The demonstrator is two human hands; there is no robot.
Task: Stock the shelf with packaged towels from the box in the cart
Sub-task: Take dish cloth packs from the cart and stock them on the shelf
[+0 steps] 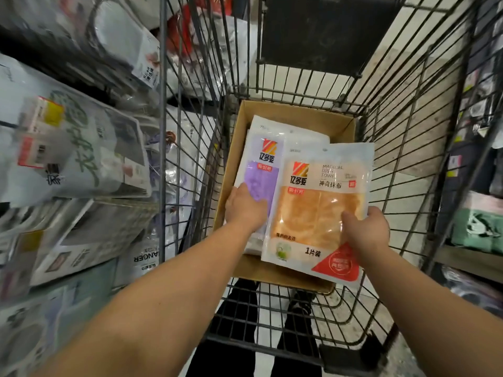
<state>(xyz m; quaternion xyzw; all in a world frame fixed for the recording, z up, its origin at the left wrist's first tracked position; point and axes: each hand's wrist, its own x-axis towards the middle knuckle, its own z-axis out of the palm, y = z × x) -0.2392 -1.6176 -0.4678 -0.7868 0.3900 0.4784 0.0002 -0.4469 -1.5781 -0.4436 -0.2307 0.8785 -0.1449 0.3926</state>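
An open cardboard box [272,273] sits in the wire cart [408,148]. My right hand [366,231] grips an orange packaged dish towel [318,202] by its lower right side, holding it above the box. My left hand [245,208] lies on a purple packaged towel [261,170] in the box, fingers curled over its lower edge. More white packets lie hidden under these two.
Shelves on the left hold blurred packaged goods [70,151]. Another shelf with folded cloths [476,229] stands at the right. A dark child-seat panel [329,31] closes the cart's far end. My legs and shoes [299,303] show through the cart floor.
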